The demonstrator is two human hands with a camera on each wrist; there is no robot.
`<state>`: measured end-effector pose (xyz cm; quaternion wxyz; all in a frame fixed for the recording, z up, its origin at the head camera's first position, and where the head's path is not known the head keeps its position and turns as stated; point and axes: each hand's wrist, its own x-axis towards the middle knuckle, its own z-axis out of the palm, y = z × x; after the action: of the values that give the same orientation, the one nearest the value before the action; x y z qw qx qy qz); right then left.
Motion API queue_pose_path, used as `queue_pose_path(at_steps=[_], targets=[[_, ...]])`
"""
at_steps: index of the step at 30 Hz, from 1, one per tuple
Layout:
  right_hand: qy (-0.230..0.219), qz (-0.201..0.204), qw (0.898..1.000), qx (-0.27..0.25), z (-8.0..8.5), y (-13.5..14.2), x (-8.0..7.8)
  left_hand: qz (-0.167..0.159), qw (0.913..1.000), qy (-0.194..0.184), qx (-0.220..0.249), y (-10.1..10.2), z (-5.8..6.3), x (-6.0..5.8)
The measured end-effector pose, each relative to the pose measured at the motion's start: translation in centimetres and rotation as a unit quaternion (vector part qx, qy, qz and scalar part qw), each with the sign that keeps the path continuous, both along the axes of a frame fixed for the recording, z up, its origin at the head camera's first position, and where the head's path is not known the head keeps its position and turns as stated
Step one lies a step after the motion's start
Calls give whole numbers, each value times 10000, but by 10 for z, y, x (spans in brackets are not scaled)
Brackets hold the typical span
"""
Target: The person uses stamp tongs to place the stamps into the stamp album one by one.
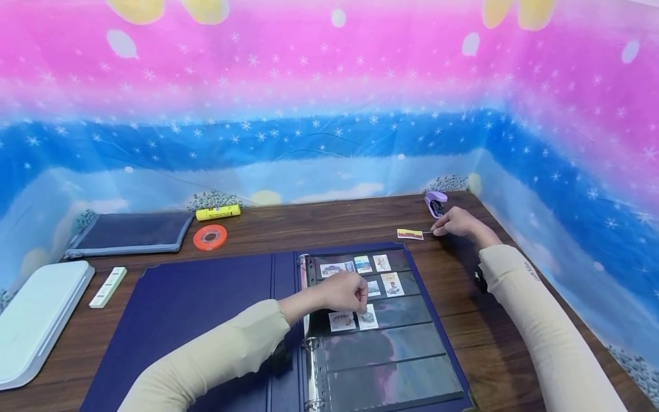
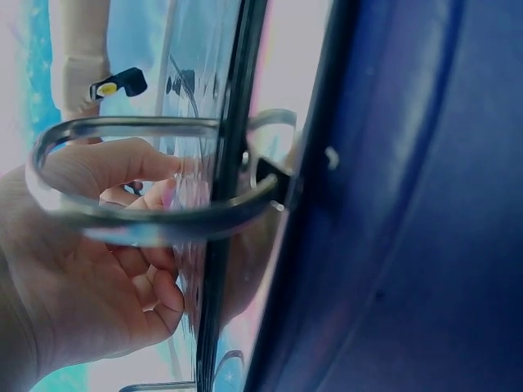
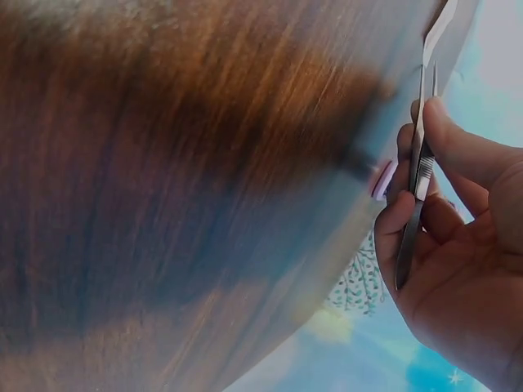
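Note:
Over the right-hand page of a navy ring binder (image 1: 221, 297) is my left hand (image 1: 344, 292), its fingers loosely curled. Its thumb and fingertips touch the clear pocket page (image 1: 401, 343) in the left wrist view, beyond a metal ring (image 2: 122, 216). Several stamps (image 1: 391, 284) sit in the upper rows of pockets; my hand covers part of them. At the right, my right hand (image 1: 458, 222) pinches metal tweezers (image 3: 423, 175). Their tips reach the right edge of a red and yellow stamp (image 1: 410, 234). Whether that stamp is lifted off the table cannot be seen.
Beyond my right hand stands a small purple stapler-like tool (image 1: 436, 204). Toward the back left lie a yellow tube (image 1: 218, 212), an orange tape roll (image 1: 210, 228) and a dark zip pouch (image 1: 131, 232). A white case (image 1: 43, 320) and a pale strip (image 1: 108, 287) are left of the binder.

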<state>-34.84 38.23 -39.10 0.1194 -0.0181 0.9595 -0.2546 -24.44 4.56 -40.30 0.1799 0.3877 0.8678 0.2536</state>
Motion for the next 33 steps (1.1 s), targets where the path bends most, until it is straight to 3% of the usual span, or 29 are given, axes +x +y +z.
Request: queue_pose_path(at_steps=[13,24,33], targets=[[18,216,9990,394,6,-6,-9,-30,9999,-16,-99,0,-1,-2],[-470,257,9981,304,18,-4,-16,-41,10000,-19,-53,1,-1,-4],[-608,337,9975,109,13,-3,-23,47,9999,33,-94,-2,-4,-3]])
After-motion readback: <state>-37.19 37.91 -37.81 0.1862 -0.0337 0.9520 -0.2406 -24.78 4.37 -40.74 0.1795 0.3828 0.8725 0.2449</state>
